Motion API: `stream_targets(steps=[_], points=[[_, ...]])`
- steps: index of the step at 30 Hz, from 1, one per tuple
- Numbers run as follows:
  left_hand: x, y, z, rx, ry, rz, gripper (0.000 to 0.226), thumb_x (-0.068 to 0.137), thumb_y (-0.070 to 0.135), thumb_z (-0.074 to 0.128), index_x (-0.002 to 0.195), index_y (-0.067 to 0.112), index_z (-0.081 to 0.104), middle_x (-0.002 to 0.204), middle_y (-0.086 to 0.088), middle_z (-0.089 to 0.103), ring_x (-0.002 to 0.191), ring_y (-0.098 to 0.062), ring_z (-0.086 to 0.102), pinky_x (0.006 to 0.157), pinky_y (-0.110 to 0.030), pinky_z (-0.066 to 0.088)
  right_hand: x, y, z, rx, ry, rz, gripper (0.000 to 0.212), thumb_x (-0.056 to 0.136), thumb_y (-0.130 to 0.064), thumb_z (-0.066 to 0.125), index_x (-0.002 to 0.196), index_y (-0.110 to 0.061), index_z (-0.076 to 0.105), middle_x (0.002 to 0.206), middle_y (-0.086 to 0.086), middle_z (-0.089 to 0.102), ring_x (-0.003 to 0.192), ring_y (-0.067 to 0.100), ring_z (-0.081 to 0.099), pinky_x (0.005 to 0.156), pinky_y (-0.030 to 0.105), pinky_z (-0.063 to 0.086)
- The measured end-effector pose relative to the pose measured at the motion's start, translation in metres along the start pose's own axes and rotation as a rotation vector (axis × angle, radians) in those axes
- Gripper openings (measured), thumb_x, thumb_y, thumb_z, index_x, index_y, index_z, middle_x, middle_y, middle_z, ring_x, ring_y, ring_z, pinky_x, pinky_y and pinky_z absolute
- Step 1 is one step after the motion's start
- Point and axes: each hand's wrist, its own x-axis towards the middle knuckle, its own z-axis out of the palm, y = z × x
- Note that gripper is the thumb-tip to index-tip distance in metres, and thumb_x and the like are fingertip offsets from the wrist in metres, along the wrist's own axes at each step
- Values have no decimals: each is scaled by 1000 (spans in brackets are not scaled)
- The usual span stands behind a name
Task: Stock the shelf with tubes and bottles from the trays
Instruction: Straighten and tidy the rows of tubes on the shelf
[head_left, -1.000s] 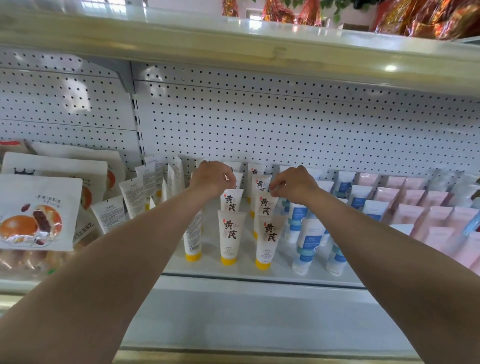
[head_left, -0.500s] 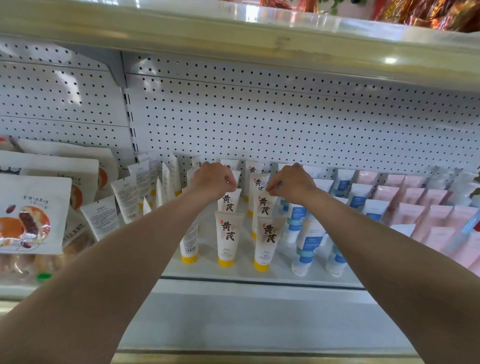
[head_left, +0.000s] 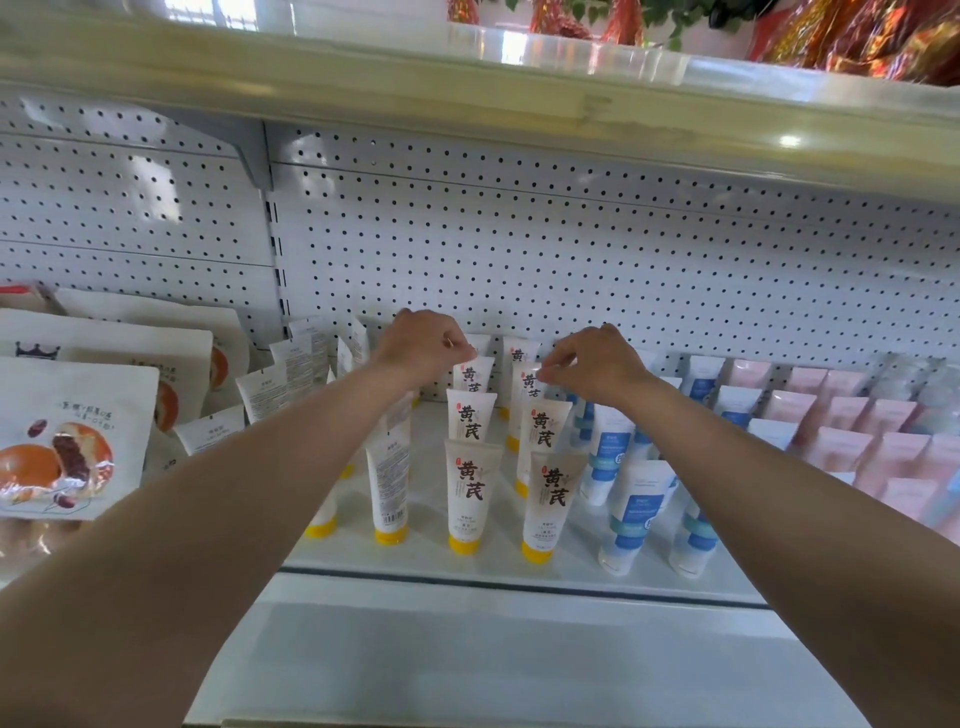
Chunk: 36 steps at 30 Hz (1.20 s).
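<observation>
Rows of white tubes with yellow caps (head_left: 474, 498) stand cap-down on the white shelf (head_left: 467, 566), printed with black characters. My left hand (head_left: 423, 349) reaches to the back of the left row, and its curled fingers pinch the top edge of a rear tube (head_left: 474, 375). My right hand (head_left: 592, 364) is beside it at the back of the second row, with fingertips pinching the top of another rear tube (head_left: 527, 382). Both forearms stretch over the front tubes.
White-and-blue tubes (head_left: 631, 506) stand to the right, then pink tubes (head_left: 841, 426). Left of the yellow-capped rows are tubes turned back-side out (head_left: 265, 384) and bags of pastries (head_left: 67, 441). A pegboard wall (head_left: 571, 260) backs the shelf; an upper shelf (head_left: 467, 78) overhangs.
Both hands stay at the rear tubes with only small finger shifts. The right hand's fingers have spread slightly over its tube. The camera has shifted a little.
</observation>
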Motion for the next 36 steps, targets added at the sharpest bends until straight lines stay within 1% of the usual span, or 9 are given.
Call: stream_targets(steps=[3, 6, 9, 12, 15, 20, 24, 31, 36], points=[[14, -15, -31, 49, -21, -54, 42, 95, 54, 54, 86, 15, 70, 85, -3, 71, 95, -25, 64, 88, -37, 51, 16, -12, -4, 69, 32, 3, 17, 89, -47, 69, 92, -32, 76, 103, -6, 71, 119, 19, 46, 92, 40, 52], [29, -36, -58, 76, -103, -186, 59, 97, 66, 36, 100, 21, 74, 95, -3, 68, 103, -24, 61, 88, -34, 44, 39, -26, -1, 145, 59, -28, 12, 86, -45, 73, 77, -36, 73, 97, -4, 73, 113, 19, 58, 88, 38, 56], [43, -61, -75, 63, -204, -289, 69, 96, 71, 22, 104, 28, 74, 112, -5, 65, 112, -27, 57, 103, -36, 40, 60, -48, 5, 163, 53, -65, 16, 86, -42, 75, 86, -27, 78, 97, -6, 74, 108, 13, 61, 90, 32, 54], [58, -83, -86, 26, -310, -322, 82, 93, 76, 10, 108, 28, 74, 112, -7, 63, 112, -27, 53, 108, -40, 35, 82, -71, 14, 155, 22, -75, 19, 85, -39, 77, 91, -21, 81, 99, -8, 74, 97, 8, 63, 87, 30, 54], [71, -99, -88, 9, -369, -332, 87, 91, 77, 6, 112, 26, 74, 110, -7, 63, 112, -26, 50, 112, -43, 32, 106, -86, 23, 120, -3, -67, 14, 85, -38, 77, 87, -24, 80, 95, -10, 73, 90, 6, 63, 82, 28, 54], [93, -119, -75, 59, -266, -321, 80, 98, 68, 19, 97, 11, 75, 92, -2, 67, 98, -26, 61, 97, -33, 43, 137, -105, 46, 122, -13, -4, 14, 81, -39, 80, 88, -27, 80, 98, -8, 76, 94, 8, 67, 88, 30, 56], [108, -146, -60, 156, -248, -302, 72, 90, 73, 34, 95, 14, 74, 96, -2, 71, 96, -26, 63, 95, -39, 50, 149, -116, 64, 149, -38, 85, 17, 80, -42, 80, 92, -30, 78, 104, -8, 74, 94, 10, 68, 88, 33, 57], [117, -159, -48, 260, -193, -281, 53, 84, 69, 57, 76, 17, 57, 106, -7, 65, 117, -31, 53, 92, -41, 51, 163, -126, 81, 129, -20, 133, 32, 79, -48, 80, 105, -30, 77, 114, -8, 69, 91, 10, 66, 80, 28, 55], [121, -159, -40, 388, -186, -299, 55, 81, 71, 61, 84, 16, 57, 116, -5, 62, 126, -30, 46, 87, -33, 43, 175, -131, 94, 33, -88, 128, 49, 77, -57, 78, 119, -33, 71, 122, -3, 63, 115, 17, 57, 99, 37, 50]])
